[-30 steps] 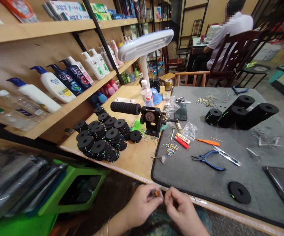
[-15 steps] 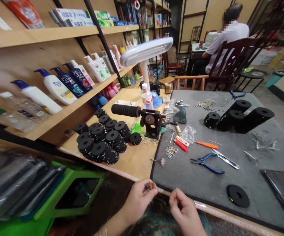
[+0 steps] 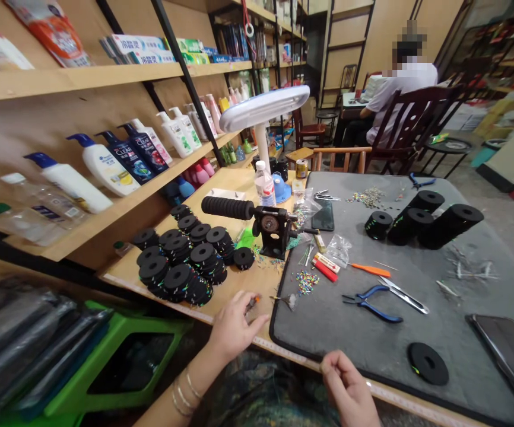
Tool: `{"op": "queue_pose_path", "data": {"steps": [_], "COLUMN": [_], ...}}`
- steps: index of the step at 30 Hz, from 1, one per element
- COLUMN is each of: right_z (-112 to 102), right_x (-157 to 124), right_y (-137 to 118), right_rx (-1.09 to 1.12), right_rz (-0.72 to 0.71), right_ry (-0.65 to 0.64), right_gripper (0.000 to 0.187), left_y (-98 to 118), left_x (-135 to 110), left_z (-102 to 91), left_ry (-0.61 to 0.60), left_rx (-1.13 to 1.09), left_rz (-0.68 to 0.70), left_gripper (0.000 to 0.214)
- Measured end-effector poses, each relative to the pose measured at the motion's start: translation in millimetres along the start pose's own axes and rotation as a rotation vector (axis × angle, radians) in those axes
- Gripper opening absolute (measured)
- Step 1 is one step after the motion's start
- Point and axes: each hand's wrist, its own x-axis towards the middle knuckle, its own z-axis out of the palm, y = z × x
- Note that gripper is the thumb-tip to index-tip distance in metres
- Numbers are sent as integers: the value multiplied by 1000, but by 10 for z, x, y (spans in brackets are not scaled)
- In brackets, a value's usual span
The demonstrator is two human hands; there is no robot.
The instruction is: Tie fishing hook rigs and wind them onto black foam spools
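Observation:
My left hand point(image 3: 234, 326) is over the table's front edge. A small orange-and-dark object point(image 3: 253, 302) is held against its curled fingers, while the thumb stands away from it. What kind of object it is stays unclear. My right hand point(image 3: 348, 388) is low at the front edge of the grey mat point(image 3: 310, 332), thumb and forefinger pinched together. Anything between those fingertips is too small to make out. Just ahead of the left hand lies a tuft of pale fine strands point(image 3: 291, 301) on the mat's edge. A black foam disc point(image 3: 428, 363) lies right of my right hand.
Stacked black foam discs point(image 3: 181, 279) stand left, beside a black winder point(image 3: 273, 231). Blue-handled pliers point(image 3: 375, 302), scissors point(image 3: 406, 293), coloured beads point(image 3: 307, 283) and a phone point(image 3: 506, 344) lie on the mat. A lamp point(image 3: 266, 107) stands behind. A person point(image 3: 399, 83) sits farther back.
My left hand has moved forward and left onto the table with the small orange-and-dark object, its thumb spreading outward. My right hand has shifted slightly right and down, still pinched.

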Motion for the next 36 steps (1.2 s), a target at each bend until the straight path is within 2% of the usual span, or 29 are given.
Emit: {"op": "queue_pose_path", "data": {"steps": [3, 6, 10, 13, 16, 19, 22, 26, 30, 32, 34, 36], "right_z": [24, 68, 128, 159, 200, 253, 299, 327, 305, 272, 231, 197], "right_x": [12, 16, 7, 14, 36, 65, 94, 118, 96, 67, 35, 7], "right_y": [21, 53, 99, 126, 128, 108, 91, 75, 20, -19, -54, -82], "right_rx": [41, 79, 88, 134, 228, 318, 368, 397, 426, 422, 404, 387], "right_rz": [37, 37, 17, 75, 166, 212, 228, 243, 276, 286, 289, 286], "right_ry": [-38, 6, 76, 43, -5, -39, -70, -91, -100, -97, -87, -67], "right_gripper": [34, 35, 38, 41, 45, 46, 45, 46, 47, 46, 44, 42], "left_y": [24, 0, -107, -158, -138, -82, -45, -23, 62, 112, 118, 45], "left_x": [36, 49, 92, 141, 187, 221, 242, 214, -9, -203, -411, -597], "left_z": [-31, -32, 45, 107, 105, 44, -23, -120, -294, -349, -308, -150], "left_ry": [50, 108, 136, 148, 138, 104, 97, 125, 185, 77, -156, -374], "left_rx": [30, 22, -72, -212, -386, -579, -696, -704, -618, -502, -395, -300], "left_rz": [71, 81, 31, -57, -183, -275, -302, -285, -177, -46, 71, 124], "left_gripper": [26, 30, 26, 18, 31, 38, 36, 30, 24, 17, 12, 12]}}
